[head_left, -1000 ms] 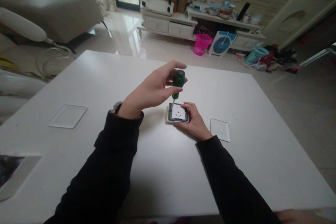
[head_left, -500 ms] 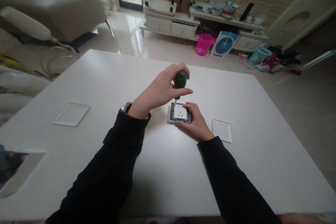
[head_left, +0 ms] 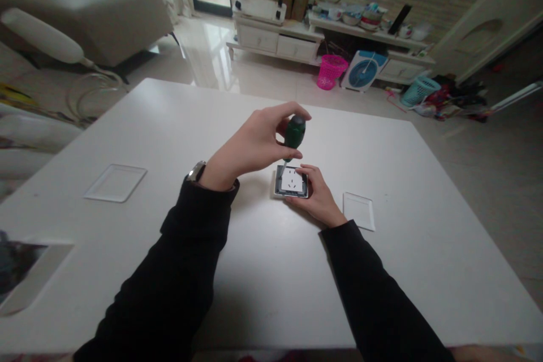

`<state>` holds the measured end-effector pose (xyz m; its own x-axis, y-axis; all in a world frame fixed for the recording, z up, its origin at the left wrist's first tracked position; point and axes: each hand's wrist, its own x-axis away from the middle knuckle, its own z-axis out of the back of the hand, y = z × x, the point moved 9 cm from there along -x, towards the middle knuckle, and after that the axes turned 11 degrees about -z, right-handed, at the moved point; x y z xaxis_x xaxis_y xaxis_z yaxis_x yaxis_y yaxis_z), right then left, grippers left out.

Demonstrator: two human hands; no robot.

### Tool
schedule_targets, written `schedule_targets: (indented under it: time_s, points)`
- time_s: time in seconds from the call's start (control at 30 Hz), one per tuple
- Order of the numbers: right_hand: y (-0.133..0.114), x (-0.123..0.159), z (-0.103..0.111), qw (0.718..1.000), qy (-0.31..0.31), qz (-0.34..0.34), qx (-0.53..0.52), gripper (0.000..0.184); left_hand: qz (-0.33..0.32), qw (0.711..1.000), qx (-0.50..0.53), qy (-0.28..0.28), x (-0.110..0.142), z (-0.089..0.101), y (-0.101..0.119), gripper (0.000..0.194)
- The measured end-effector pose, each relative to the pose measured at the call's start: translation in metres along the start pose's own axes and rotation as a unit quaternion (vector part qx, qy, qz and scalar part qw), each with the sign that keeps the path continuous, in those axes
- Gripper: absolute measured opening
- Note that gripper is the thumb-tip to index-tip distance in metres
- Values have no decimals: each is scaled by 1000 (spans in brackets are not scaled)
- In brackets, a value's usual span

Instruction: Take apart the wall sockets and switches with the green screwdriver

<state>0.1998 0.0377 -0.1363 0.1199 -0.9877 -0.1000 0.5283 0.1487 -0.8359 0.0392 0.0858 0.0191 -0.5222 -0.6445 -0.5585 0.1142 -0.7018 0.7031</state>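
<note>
My left hand (head_left: 258,140) is closed round the green handle of a screwdriver (head_left: 294,131), thumb on the near side and fingers behind. The screwdriver leans a little, its shaft running down to the left side of a wall socket (head_left: 292,180). The socket has a white face with slots and a dark surround. Whether the tip sits in a screw is too small to tell. My right hand (head_left: 319,197) grips the socket by its right side, with fingers on the top and bottom edges, on the white table (head_left: 271,271).
A white square frame (head_left: 359,211) lies right of my right hand, and another thin white square plate (head_left: 116,183) lies on the left. A cut-out (head_left: 36,271) opens in the table at lower left. Beyond the table stand a pink basket (head_left: 330,72) and a fan (head_left: 363,70).
My left fingers and thumb have shifted on the screwdriver handle, and the wrist has dropped slightly leftward. The handle's top has tipped a little right. My right hand and the socket stay put.
</note>
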Motion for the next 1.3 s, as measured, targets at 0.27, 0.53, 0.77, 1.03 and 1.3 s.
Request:
schedule_targets:
  time_s: [0.27, 0.53, 0.77, 1.03, 1.3]
  points:
    - [2, 0, -1, 1000, -6, -2, -4, 71, 4, 998, 45, -33, 1, -14, -4, 48]
    - [-1, -1, -2, 1000, -5, 3, 7, 70, -6, 1000, -19, -5, 0, -12, -7, 39]
    - [-1, -1, -1, 1000, -4, 2, 0, 69, -12, 998, -57, -22, -1, -11, -5, 24]
    - [-2, -1, 0, 1000, -5, -2, 2, 69, -13, 999, -35, -33, 0, -11, -11, 25]
    - [0, -1, -1, 1000, -6, -2, 4, 70, -15, 997, 27, -73, 3, -17, -4, 43]
